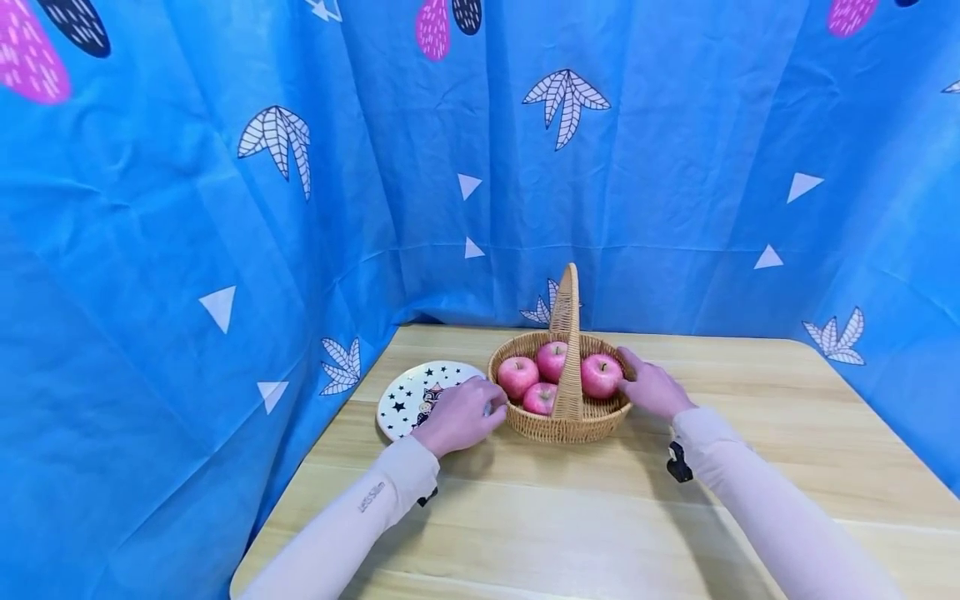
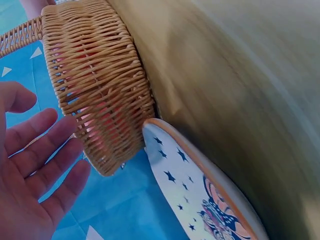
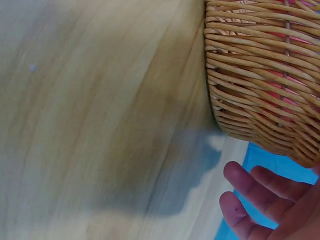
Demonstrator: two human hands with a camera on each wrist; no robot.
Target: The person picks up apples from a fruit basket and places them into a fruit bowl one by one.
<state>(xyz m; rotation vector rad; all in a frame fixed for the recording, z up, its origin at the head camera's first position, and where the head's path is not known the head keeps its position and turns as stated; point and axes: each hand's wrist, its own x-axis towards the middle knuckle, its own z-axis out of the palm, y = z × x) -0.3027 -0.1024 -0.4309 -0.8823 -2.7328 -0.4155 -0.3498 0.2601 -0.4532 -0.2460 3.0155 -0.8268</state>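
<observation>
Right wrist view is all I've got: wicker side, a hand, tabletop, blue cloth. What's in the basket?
Observer: Four pink apples show inside the basket in the head view.
Operator: Where's the other hand?
Observer: The left hand is at the basket's left side, opposite yours; whether it touches is hard to tell.
Operator: Anything else on the table?
Observer: Yes, a star-patterned plate left of the basket in the head view, partly hidden there by that hand.
</observation>
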